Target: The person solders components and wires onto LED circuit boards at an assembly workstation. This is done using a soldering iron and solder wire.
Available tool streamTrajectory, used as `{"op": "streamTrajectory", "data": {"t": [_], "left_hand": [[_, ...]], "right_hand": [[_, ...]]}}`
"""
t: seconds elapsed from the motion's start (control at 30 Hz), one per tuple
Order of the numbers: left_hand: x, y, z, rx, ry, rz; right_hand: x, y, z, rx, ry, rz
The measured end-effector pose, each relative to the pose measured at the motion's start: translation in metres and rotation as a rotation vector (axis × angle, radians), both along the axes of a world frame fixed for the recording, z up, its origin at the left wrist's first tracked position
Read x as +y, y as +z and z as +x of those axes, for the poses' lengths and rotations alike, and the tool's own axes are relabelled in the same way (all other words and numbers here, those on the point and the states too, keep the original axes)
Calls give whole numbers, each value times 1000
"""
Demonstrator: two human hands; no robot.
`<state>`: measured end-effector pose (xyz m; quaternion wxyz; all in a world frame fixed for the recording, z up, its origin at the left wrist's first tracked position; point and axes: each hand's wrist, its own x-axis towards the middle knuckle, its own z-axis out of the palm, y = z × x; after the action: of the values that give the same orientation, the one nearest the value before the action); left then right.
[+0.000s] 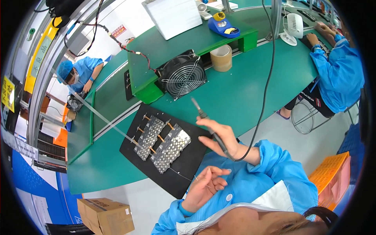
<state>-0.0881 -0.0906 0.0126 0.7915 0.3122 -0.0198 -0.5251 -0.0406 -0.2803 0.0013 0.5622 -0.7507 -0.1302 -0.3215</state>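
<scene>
My right hand [224, 138] is closed around a soldering iron [211, 131], its metal tip pointing up and away over the bench; the cord trails from the handle end. Fingers curled, my left hand [206, 184] pinches a thin wire [195, 177] near the black mat's lower right edge. On the black mat [188, 156] lie two metal-faced boards dotted with round pads, the smaller board [149, 135] to the left and the larger board [171, 149] nearer my hands. Several copper-coloured pieces stick out along their edges. The iron's tip is apart from both boards.
Beyond the mat stand a black fan with a wire guard [184, 78], a roll of tape [221, 58] and a green raised shelf [156, 43] holding a blue soldering stand [223, 27]. The iron's cable [268, 78] hangs down at right. Co-workers sit left and right.
</scene>
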Motion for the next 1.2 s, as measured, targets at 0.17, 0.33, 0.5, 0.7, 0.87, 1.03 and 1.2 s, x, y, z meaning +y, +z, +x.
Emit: {"op": "streamTrajectory", "data": {"t": [0.17, 0.33, 0.5, 0.7, 0.87, 1.03, 1.2], "left_hand": [[31, 41, 7, -347, 174, 151], [70, 46, 54, -787, 621, 572], [102, -3, 125, -1436, 662, 1266], [71, -15, 142, -1561, 511, 1396], [76, -12, 133, -1507, 402, 1396], [79, -3, 108, -1154, 287, 1274], [78, -9, 97, -925, 418, 1167]], "right_hand": [[-39, 6, 3, 141, -132, 25], [-89, 3, 6, 263, -325, 70], [-136, 1, 27, 204, -491, -35], [-143, -3, 18, 95, -580, -217], [-123, -5, -25, 235, -550, -421], [-112, -1, -29, 155, -532, -548], [-120, 3, 0, 197, -425, -452]]}}
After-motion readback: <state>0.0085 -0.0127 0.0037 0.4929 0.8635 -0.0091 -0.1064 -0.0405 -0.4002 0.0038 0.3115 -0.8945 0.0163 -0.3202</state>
